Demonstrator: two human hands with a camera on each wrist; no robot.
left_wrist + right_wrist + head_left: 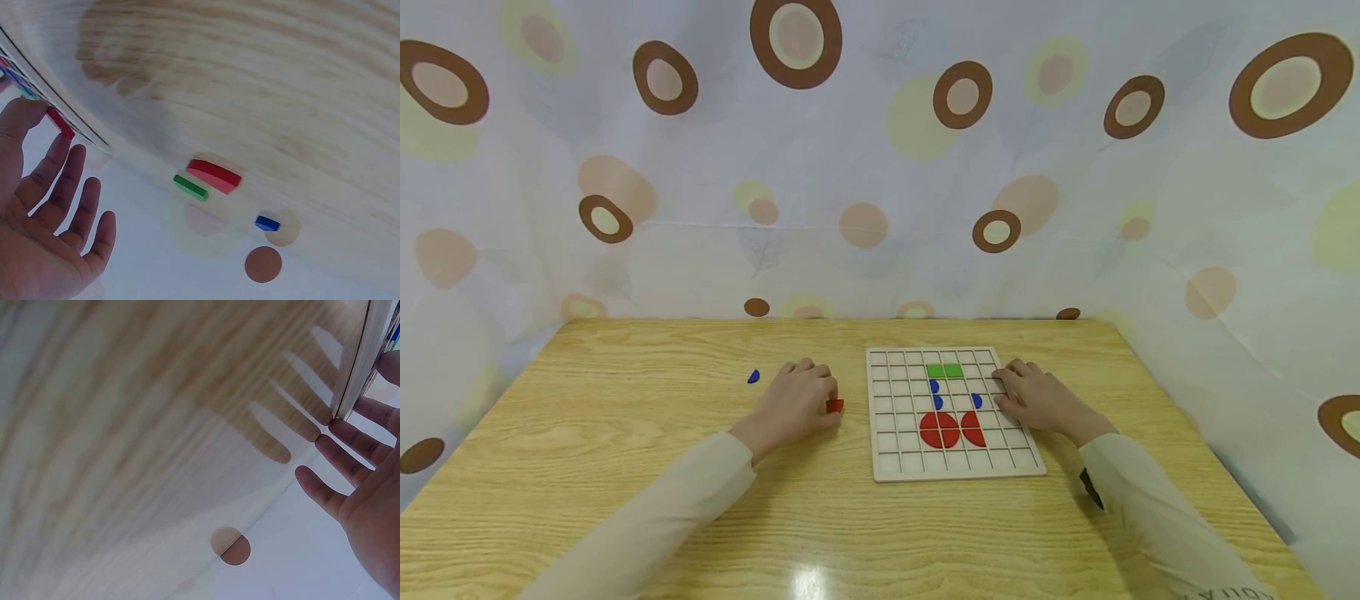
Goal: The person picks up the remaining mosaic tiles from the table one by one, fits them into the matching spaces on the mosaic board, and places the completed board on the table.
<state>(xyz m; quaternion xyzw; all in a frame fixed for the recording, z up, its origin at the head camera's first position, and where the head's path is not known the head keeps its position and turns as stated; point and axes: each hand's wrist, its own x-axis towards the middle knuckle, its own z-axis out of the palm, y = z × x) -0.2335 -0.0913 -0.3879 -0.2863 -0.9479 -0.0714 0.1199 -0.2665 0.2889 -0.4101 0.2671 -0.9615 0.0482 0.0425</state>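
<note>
1. Wooden table (550,467) carries a gridded board (890,405), partly filled.
2. Left hand (793,400), at the board's nine o'clock, pinches a red piece (835,406).
3. Right hand (1045,402), fingers spread, touches its three o'clock edge.
4. Red circle (937,427) looks done; loose red block (214,177), green block (190,187) and blue block (267,224) seem left.

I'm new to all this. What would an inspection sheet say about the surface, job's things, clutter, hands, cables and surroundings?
Surface: wood-grained table.
Job's things: gridded board bearing red pieces, blue pieces and green pieces; a loose blue piece, loose red piece and loose green piece on the table.
Clutter: nothing seen beyond those loose pieces.
Left hand: pinches another red piece.
Right hand: touches the board's right edge.
Cables: nothing seen.
Surroundings: backdrop printed with circles.
</note>
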